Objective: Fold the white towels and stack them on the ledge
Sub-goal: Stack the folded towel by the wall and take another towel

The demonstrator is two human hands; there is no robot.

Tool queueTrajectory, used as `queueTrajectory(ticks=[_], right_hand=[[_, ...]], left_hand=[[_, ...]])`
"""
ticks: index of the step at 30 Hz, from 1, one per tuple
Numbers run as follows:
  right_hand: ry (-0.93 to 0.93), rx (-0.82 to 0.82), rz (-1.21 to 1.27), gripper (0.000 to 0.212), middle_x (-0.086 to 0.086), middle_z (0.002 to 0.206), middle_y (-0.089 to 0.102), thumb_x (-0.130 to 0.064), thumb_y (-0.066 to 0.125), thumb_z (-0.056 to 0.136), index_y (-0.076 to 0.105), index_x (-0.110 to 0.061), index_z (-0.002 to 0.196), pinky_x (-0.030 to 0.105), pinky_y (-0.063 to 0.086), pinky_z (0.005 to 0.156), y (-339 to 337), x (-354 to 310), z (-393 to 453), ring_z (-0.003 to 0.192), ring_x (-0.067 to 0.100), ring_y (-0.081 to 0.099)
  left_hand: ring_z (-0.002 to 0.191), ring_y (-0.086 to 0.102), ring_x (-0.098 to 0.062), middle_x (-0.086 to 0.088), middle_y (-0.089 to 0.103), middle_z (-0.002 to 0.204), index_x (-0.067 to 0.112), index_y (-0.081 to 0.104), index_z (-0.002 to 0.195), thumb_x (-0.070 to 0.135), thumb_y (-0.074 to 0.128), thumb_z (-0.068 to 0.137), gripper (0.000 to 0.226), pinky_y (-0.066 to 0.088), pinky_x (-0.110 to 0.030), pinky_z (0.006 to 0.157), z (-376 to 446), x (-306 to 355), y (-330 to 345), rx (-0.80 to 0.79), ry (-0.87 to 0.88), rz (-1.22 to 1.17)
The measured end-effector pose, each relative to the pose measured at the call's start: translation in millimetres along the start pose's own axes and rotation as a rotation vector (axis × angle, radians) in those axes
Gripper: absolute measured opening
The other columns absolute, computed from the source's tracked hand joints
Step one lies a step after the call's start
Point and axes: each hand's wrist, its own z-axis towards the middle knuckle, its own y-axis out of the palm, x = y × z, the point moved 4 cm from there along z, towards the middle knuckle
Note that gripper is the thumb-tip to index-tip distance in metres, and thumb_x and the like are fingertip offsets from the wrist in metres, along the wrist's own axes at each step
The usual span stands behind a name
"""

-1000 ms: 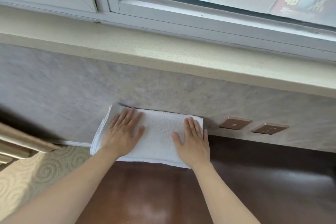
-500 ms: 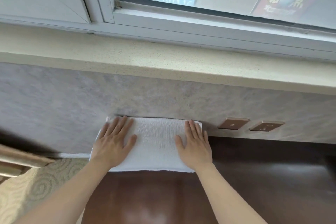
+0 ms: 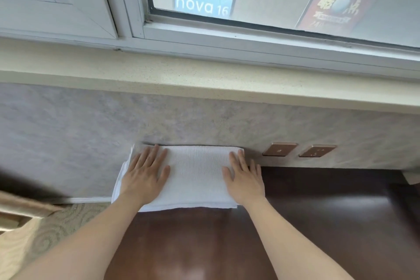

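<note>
A folded white towel (image 3: 195,175) lies flat at the far left corner of the dark brown table (image 3: 318,223), its back edge against the grey wall. My left hand (image 3: 145,173) presses flat on the towel's left part, fingers straight and spread. My right hand (image 3: 244,179) lies flat on the towel's right end, its outer fingers reaching past the edge onto the table. The towel's left edge hangs slightly over the table's side. The cream stone ledge (image 3: 204,79) runs across the view above the wall, below the window.
Two copper-coloured wall plates (image 3: 279,149) (image 3: 317,150) sit on the wall just right of the towel. A window frame (image 3: 250,36) rises behind the ledge. Patterned carpet (image 3: 45,234) and a wooden piece of furniture (image 3: 18,209) are at the lower left.
Both hands have stayed flat on the towel, the right hand sliding slightly right towards its end. The towel's left edge now lies flatter and squarer. The view has tilted upward a little.
</note>
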Motion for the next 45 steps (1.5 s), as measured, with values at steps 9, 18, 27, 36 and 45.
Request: queueTrajectory(ticks=[9, 18, 27, 36, 45], right_hand=[[0.039, 0.148, 0.143, 0.065, 0.004, 0.168, 0.007, -0.054, 0.019, 0.105, 0.009, -0.023, 0.160, 0.044, 0.016, 0.122, -41, 14, -63, 0.153, 0.027, 0.009], [0.128, 0.324, 0.251, 0.064, 0.003, 0.168, 0.004, -0.054, 0.023, 0.105, 0.015, -0.023, 0.160, 0.044, 0.015, 0.123, -82, 103, -149, 0.153, 0.026, 0.008], [0.340, 0.506, 0.458, 0.065, 0.000, 0.168, 0.007, -0.055, 0.028, 0.104, 0.017, -0.023, 0.160, 0.041, 0.015, 0.121, -90, 323, -312, 0.154, 0.025, 0.008], [0.578, 0.572, 0.470, 0.067, 0.001, 0.168, 0.007, -0.057, 0.027, 0.103, 0.017, -0.022, 0.160, 0.043, 0.013, 0.123, -90, 501, -462, 0.154, 0.025, 0.007], [0.635, 0.573, 0.472, 0.067, -0.002, 0.168, 0.004, -0.057, 0.025, 0.103, 0.014, -0.023, 0.160, 0.041, 0.013, 0.124, -105, 634, -462, 0.154, 0.023, 0.004]], left_hand=[[0.152, -0.006, -0.010, 0.003, 0.003, 0.167, 0.018, 0.009, 0.160, 0.063, -0.002, 0.092, 0.083, -0.007, -0.027, 0.122, -31, 52, -32, 0.027, 0.090, -0.186], [0.154, 0.004, -0.021, 0.002, 0.013, 0.167, 0.020, 0.022, 0.158, 0.057, 0.018, 0.102, 0.068, 0.012, -0.034, 0.122, -77, 254, -62, 0.024, 0.480, -0.132], [0.152, 0.018, -0.022, -0.001, 0.019, 0.166, 0.020, 0.026, 0.157, 0.072, -0.005, 0.084, 0.095, 0.016, -0.037, 0.123, -185, 478, -46, 0.032, 0.774, 0.069], [0.152, 0.017, -0.017, 0.003, 0.017, 0.166, 0.023, 0.027, 0.157, 0.066, 0.011, 0.097, 0.076, 0.016, -0.033, 0.122, -287, 681, -6, -0.016, 1.009, 0.100], [0.152, 0.016, -0.015, 0.004, 0.018, 0.166, 0.024, 0.026, 0.157, 0.073, 0.001, 0.089, 0.087, 0.014, -0.031, 0.121, -254, 807, 32, -0.039, 0.959, 0.013]])
